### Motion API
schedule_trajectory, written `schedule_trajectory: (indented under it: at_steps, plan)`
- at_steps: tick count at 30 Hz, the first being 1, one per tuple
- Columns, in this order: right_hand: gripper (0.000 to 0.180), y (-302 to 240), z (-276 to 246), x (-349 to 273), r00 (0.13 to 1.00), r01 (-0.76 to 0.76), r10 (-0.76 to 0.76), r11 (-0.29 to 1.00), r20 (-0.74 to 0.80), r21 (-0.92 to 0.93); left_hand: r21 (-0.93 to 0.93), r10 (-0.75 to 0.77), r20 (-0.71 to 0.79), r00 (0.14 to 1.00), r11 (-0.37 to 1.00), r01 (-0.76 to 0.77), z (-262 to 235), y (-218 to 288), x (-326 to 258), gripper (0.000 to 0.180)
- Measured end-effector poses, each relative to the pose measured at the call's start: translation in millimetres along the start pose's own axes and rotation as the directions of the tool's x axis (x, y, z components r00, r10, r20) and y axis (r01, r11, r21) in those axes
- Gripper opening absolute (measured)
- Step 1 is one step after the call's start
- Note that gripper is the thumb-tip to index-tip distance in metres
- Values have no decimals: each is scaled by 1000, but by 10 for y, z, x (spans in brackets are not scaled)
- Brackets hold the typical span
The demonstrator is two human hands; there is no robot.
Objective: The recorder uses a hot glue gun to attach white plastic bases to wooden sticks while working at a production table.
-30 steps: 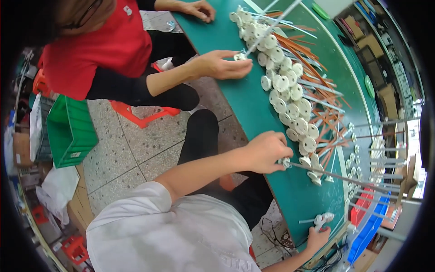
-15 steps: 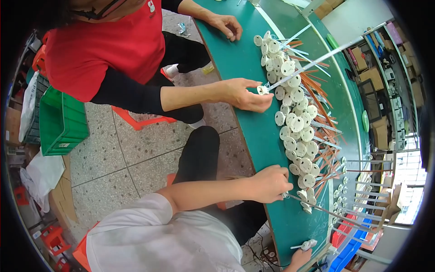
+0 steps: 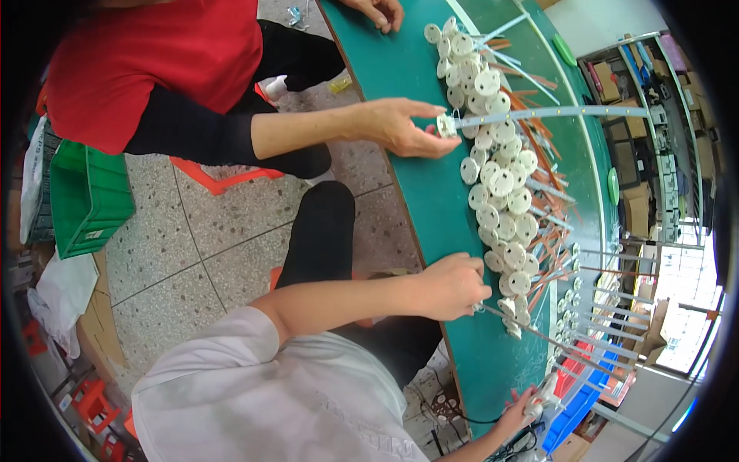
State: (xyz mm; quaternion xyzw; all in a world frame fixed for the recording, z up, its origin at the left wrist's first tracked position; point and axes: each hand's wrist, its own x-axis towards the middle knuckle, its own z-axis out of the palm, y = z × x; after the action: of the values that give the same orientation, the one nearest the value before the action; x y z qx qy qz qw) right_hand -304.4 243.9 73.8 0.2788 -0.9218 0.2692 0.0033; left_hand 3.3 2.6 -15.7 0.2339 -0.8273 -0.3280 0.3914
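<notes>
Over the green table (image 3: pixel 439 208), the left hand (image 3: pixel 453 286) pinches one end of a strip (image 3: pixel 539 336), just beside the heaped discs (image 3: pixel 501 182); the right hand (image 3: pixel 516 411) curls around a white gun (image 3: pixel 546 396), its finger placement blurred. Best, I judge: a firm pinch, a steady strip, and the gun's tip clear of fingertips.

My left fingers (image 3: pixel 477 292) cover most of the end of the thin strip (image 3: pixel 531 333) they hold, so I cannot tell its shape. The white tool (image 3: pixel 546 396) in my right hand (image 3: pixel 522 408) is blurred, and the lower edge cuts off my right forearm (image 3: pixel 481 446). The heaped white discs (image 3: pixel 501 182) partly hide one another. The top edge cuts off the red-shirted co-worker (image 3: pixel 158 65) above the shoulders.
</notes>
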Motion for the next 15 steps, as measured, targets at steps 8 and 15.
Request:
schedule_trajectory:
  at_steps: [8, 15]
  plan:
    - [24, -531, 95, -511, 970, -74, -93, 766, 223, 639, -7, -28, 47, 998, 1000, 28, -39, 28, 30, 30]
    - [15, -492, 142, -748, 893, -84, -244, 736, 378, 672, 10, -37, 77, 996, 999, 36, -61, 54, 48, 34]
